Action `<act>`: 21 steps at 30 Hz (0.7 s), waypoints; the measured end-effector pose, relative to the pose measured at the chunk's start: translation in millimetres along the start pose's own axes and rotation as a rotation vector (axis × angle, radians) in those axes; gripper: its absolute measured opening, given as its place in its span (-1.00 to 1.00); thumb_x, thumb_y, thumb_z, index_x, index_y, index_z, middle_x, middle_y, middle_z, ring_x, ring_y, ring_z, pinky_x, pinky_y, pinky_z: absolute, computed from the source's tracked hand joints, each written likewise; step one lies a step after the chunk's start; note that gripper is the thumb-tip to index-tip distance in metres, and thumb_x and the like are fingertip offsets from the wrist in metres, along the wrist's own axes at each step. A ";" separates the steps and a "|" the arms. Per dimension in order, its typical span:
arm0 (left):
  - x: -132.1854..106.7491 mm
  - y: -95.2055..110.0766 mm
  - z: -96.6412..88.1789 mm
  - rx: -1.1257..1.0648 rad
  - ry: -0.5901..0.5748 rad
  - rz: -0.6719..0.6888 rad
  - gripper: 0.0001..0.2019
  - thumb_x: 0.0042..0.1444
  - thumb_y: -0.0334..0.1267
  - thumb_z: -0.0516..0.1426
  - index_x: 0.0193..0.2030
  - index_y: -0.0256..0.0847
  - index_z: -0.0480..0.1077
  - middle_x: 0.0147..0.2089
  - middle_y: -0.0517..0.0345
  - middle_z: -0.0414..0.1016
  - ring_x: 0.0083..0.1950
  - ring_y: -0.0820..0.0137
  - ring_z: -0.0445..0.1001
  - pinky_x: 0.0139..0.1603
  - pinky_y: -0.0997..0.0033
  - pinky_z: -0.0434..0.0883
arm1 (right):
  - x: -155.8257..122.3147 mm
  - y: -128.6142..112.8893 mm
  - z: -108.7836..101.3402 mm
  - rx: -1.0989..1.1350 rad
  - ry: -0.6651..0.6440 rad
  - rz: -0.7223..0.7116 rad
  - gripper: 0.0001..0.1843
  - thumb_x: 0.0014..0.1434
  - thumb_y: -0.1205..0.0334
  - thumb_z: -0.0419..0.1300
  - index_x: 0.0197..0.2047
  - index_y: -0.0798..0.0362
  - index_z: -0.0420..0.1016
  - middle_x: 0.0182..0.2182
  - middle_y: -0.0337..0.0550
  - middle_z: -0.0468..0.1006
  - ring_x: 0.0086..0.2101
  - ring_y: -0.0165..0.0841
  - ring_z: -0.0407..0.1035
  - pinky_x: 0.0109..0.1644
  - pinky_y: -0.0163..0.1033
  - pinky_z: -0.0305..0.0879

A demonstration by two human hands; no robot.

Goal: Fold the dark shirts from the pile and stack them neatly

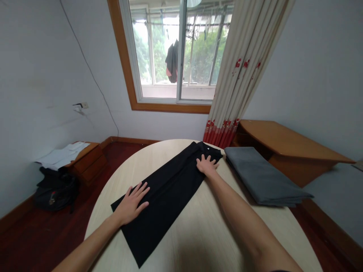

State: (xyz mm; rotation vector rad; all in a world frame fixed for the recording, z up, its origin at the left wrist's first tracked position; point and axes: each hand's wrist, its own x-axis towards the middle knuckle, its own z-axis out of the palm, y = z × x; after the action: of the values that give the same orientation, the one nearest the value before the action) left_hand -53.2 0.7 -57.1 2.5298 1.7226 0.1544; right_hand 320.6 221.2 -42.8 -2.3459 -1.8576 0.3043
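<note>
A pair of black trousers (170, 189) lies flat and lengthwise-folded on a round, pale wooden table (198, 234). Its wide leg end points toward the near left, and the waist end, with a small white label, is at the far right. My left hand (131, 204) rests with fingers spread on the leg end, by its left edge. Near the waist, my right hand (207, 165) presses on the cloth, its fingers also spread. Neither hand grips anything.
A folded grey cloth (263, 175) lies at the table's right side. Beyond it stands a brown wooden desk (289, 139). A long curtain (238, 68) hangs beside the window. To the left are a small cabinet (87, 162) with papers and a black bag (55, 190) on the floor.
</note>
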 end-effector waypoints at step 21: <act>-44.6 91.5 -5.8 -0.166 0.039 0.089 -0.55 0.42 -0.09 -0.15 0.29 -0.01 0.39 0.40 0.06 0.29 0.38 0.17 0.27 0.29 0.02 0.35 | -118.1 16.0 9.1 0.054 0.168 -0.511 -0.40 0.44 -0.02 -0.22 0.42 0.00 0.16 0.44 -0.08 0.04 0.42 -0.20 -0.19 0.44 0.10 -0.33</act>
State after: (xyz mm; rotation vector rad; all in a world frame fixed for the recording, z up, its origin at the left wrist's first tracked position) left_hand 14.3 -74.2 -42.2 2.4983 1.5394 0.3404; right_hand 307.6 102.5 -46.5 -1.7156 -2.2315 0.0916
